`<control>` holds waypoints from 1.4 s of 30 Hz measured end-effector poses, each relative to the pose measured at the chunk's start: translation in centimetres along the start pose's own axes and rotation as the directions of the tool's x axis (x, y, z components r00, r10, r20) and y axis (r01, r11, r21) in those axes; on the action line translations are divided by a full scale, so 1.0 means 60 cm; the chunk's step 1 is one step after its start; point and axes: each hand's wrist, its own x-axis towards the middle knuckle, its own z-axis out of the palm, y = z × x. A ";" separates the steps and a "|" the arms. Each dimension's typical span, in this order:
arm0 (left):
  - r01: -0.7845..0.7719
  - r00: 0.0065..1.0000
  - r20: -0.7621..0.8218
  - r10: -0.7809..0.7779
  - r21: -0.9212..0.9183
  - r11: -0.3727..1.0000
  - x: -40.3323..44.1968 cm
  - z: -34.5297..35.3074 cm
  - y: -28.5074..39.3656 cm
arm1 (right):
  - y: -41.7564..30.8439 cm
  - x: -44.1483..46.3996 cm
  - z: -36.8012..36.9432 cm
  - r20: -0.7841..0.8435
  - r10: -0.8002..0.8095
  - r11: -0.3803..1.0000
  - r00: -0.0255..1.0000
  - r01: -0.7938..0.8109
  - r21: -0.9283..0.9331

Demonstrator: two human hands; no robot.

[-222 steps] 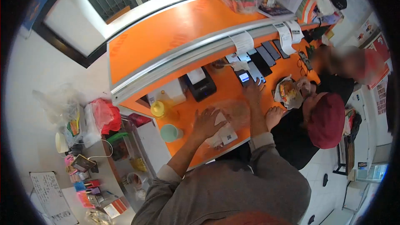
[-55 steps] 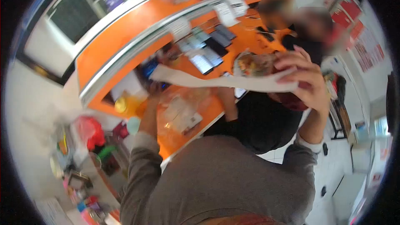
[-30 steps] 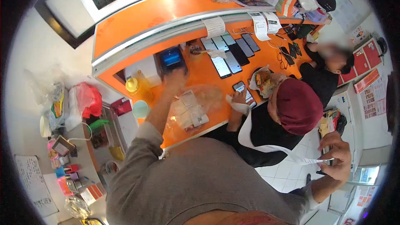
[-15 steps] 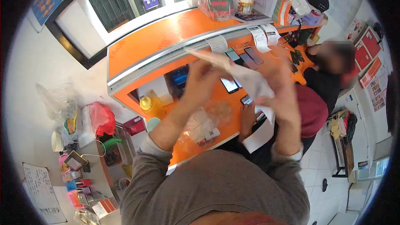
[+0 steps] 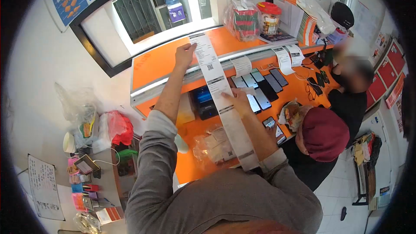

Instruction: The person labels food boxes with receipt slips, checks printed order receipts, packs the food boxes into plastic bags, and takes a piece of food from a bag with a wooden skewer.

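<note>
A long white printed receipt strip (image 5: 211, 73) is stretched out in front of me, running from above the counter ledge down towards my lap. My left hand (image 5: 185, 55) pinches its top left edge. Lower down, my right hand (image 5: 238, 100) grips the strip at its right side, with the tail hanging below it. Black bars, lines of text and a square code show on the paper. Behind it, partly covered, a black device (image 5: 205, 103) stands under the ledge. A clear plastic bag (image 5: 212, 146) with paper inside lies on the orange desk beneath the strip.
Several phones (image 5: 263, 99) lie on the desk to the right. Other printed strips (image 5: 284, 60) hang over the ledge. A person in a maroon head covering (image 5: 326, 134) sits close at my right near a phone (image 5: 269, 122); another person in black (image 5: 353, 104) is beyond.
The strip was blurred and bunched between my hands; now it is drawn out long and flat. My left hand has moved up and left, my right hand left. The view has shifted.
</note>
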 end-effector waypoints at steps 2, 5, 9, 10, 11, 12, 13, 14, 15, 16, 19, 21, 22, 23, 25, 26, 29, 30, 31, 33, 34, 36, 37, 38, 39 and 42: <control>-0.052 0.947 -0.267 0.181 0.428 0.903 0.021 0.028 -0.033 | 0.013 0.030 -0.005 -0.007 -0.009 1.000 1.000 0.009 -0.011; -0.512 0.811 -0.097 0.577 0.361 0.780 -0.080 -0.006 0.008 | 0.029 0.061 -0.004 -0.100 -0.054 0.979 0.994 0.033 -0.202; -0.743 0.667 0.351 0.657 0.377 0.553 -0.204 0.024 -0.012 | 0.052 0.060 -0.004 -0.059 -0.062 0.967 0.996 0.045 -0.251; -0.742 0.668 0.351 0.656 0.390 0.546 -0.212 0.027 -0.020 | 0.061 0.051 0.001 -0.061 -0.081 0.981 0.995 0.069 -0.180; -0.742 0.666 0.351 0.659 0.401 0.537 -0.216 0.030 -0.026 | 0.070 0.046 0.006 -0.067 -0.103 0.990 0.992 0.096 -0.107; -0.745 0.660 0.349 0.665 0.412 0.524 -0.215 0.032 -0.025 | 0.076 0.047 0.011 -0.076 -0.131 0.991 0.988 0.128 -0.036; -0.743 0.663 0.355 0.660 0.420 0.521 -0.215 0.033 -0.024 | 0.087 0.052 0.016 -0.097 -0.119 0.993 0.988 0.120 0.008; -0.739 0.667 0.361 0.652 0.428 0.520 -0.217 0.033 -0.023 | 0.108 0.059 0.022 -0.116 -0.104 0.993 0.988 0.110 0.052; -0.735 0.672 0.366 0.644 0.438 0.518 -0.219 0.031 -0.021 | 0.130 0.067 0.025 -0.134 -0.089 0.990 0.987 0.102 0.096; -0.735 0.672 0.369 0.642 0.435 0.520 -0.216 0.031 -0.020 | 0.160 0.077 0.026 -0.076 -0.067 0.995 0.995 0.073 0.075; -0.724 0.685 0.354 0.636 0.429 0.540 -0.221 0.034 -0.024 | 0.226 0.071 0.023 0.029 0.093 0.996 0.995 -0.093 -0.003; -0.714 0.690 0.313 0.652 0.443 0.543 -0.221 0.037 -0.020 | 0.244 0.060 0.023 0.004 0.275 0.960 0.961 -0.275 -0.048; -0.721 0.676 0.283 0.680 0.445 0.531 -0.210 0.041 -0.025 | 0.230 0.053 0.025 -0.055 0.143 0.987 0.988 -0.146 -0.069; -0.726 0.663 0.252 0.705 0.447 0.523 -0.201 0.049 -0.038 | 0.216 0.037 0.020 -0.109 0.009 0.995 0.994 -0.020 -0.098; -0.728 0.652 0.205 0.730 0.437 0.528 -0.205 0.051 -0.054 | 0.211 0.022 -0.009 -0.182 -0.123 0.971 0.976 0.080 -0.227; -0.729 0.651 0.187 0.736 0.426 0.537 -0.213 0.048 -0.060 | 0.211 0.027 -0.036 -0.204 -0.131 0.946 0.970 0.061 -0.318; -0.747 0.641 0.175 0.747 0.367 0.555 -0.258 0.031 -0.055 | 0.130 0.057 -0.054 -0.152 -0.041 0.983 0.988 0.013 -0.183; -0.754 0.639 0.181 0.748 0.341 0.561 -0.283 0.026 -0.053 | 0.079 0.058 -0.050 -0.108 0.008 0.997 0.994 -0.016 -0.070; -0.767 0.625 0.202 0.754 0.337 0.545 -0.303 0.026 -0.055 | 0.032 0.058 -0.038 -0.064 0.037 0.998 0.997 -0.041 -0.052; -0.789 0.604 0.250 0.757 0.321 0.524 -0.345 0.022 -0.055 | -0.026 0.046 -0.010 0.020 0.110 0.994 0.994 -0.110 -0.023; -0.769 0.633 0.231 0.739 0.298 0.566 -0.354 0.017 -0.048 | -0.011 0.050 -0.007 0.027 0.043 0.996 0.999 -0.040 -0.076; -0.720 0.692 0.194 0.695 0.252 0.647 -0.373 0.003 -0.034 | 0.033 0.056 -0.001 0.054 -0.087 0.979 0.995 0.095 -0.179; -0.680 0.732 0.226 0.643 0.305 0.667 -0.361 -0.011 -0.039 | 0.023 0.043 0.010 0.098 -0.029 0.984 0.995 0.046 -0.171; -0.648 0.755 0.216 0.619 0.396 0.651 -0.348 -0.026 -0.041 | 0.021 0.032 0.020 0.116 0.009 0.989 0.993 0.008 -0.150; -0.609 0.776 0.203 0.597 0.485 0.628 -0.330 -0.043 -0.030 | 0.019 0.023 0.029 0.135 0.046 0.991 0.990 -0.028 -0.131; -0.530 0.825 0.225 0.518 0.625 0.573 -0.277 -0.065 -0.043 | 0.020 0.014 0.048 0.147 0.167 0.980 0.975 -0.148 -0.131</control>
